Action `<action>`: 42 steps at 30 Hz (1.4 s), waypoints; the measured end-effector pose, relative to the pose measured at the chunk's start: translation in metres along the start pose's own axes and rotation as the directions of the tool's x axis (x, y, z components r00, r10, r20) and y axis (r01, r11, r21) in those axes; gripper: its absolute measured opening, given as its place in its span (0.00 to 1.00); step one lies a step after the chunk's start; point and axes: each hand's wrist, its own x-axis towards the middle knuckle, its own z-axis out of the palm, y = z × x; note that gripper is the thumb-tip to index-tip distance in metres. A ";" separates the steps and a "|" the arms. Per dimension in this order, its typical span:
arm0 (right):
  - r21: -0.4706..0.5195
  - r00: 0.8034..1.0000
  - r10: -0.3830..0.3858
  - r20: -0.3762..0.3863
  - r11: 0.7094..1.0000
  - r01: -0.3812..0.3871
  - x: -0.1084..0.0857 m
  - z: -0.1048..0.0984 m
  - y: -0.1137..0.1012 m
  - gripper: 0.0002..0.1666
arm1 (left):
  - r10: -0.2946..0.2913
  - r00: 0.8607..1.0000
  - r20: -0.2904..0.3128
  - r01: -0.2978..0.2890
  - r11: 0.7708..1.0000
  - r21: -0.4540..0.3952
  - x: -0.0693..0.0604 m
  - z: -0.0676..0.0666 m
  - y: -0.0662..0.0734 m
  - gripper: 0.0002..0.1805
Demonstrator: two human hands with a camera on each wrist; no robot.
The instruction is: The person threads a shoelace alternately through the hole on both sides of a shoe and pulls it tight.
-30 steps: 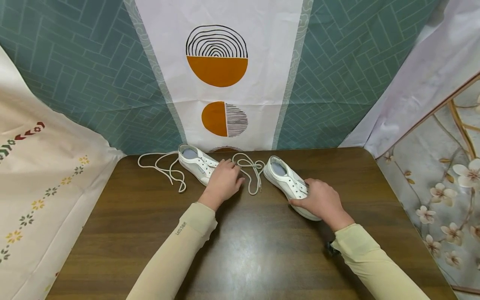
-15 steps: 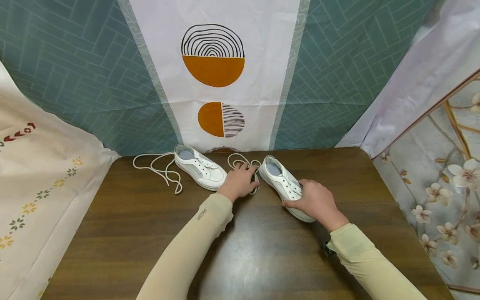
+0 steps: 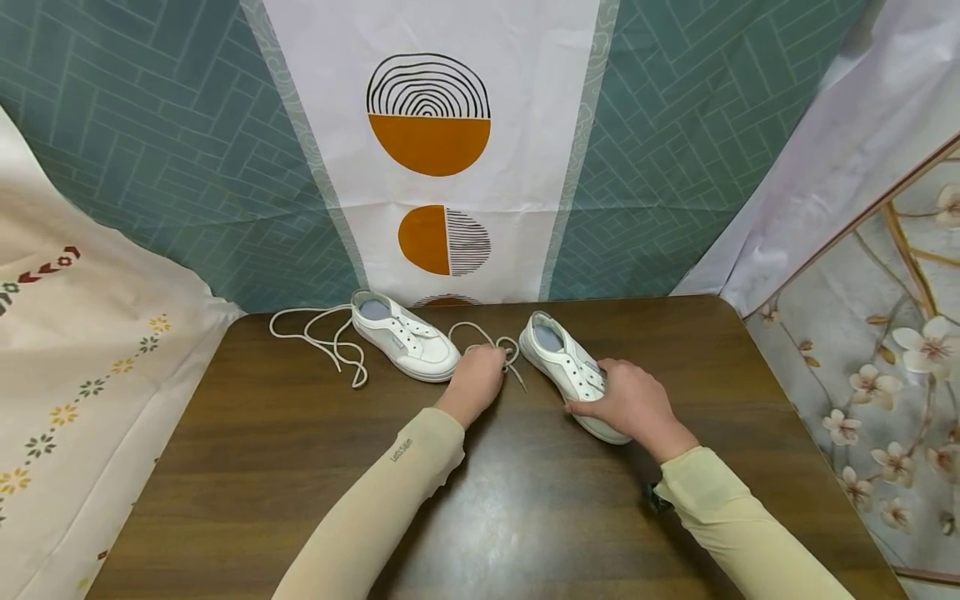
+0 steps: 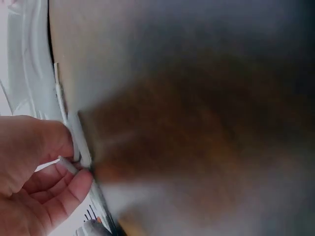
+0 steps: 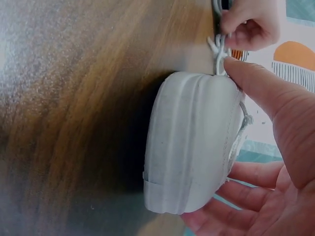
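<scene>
Left grip (image 3: pixel 477 379) pinches lace (image 4: pixel 81 136) beside the left shoe (image 3: pixel 416 348); right grip (image 3: pixel 636 403) clasps right shoe (image 3: pixel 564 367).

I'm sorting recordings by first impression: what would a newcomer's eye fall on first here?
Likely the white sneaker left of centre on the brown wood-grain table and, to its right, a second white sneaker, its front gripped by the right hand. Between them, the left hand pinches a loose white shoelace. Behind, a large orange-and-black circle stands out on the white cloth.
</scene>
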 end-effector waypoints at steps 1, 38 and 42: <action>0.002 1.000 -0.002 0.005 1.000 0.002 0.000 0.001 -0.001 0.53 | -0.006 1.000 -0.015 0.006 1.000 -0.013 -0.002 -0.002 -0.001 0.04; 0.540 0.866 -0.499 -0.018 0.724 0.428 0.011 -0.025 -0.103 0.09 | -0.143 0.909 -0.390 -0.294 0.443 -0.847 -0.052 -0.177 0.027 0.06; 0.609 0.863 -0.498 0.080 0.710 0.353 0.005 -0.017 -0.096 0.10 | -0.201 0.882 -0.427 -0.286 0.492 -0.822 -0.053 -0.168 0.013 0.06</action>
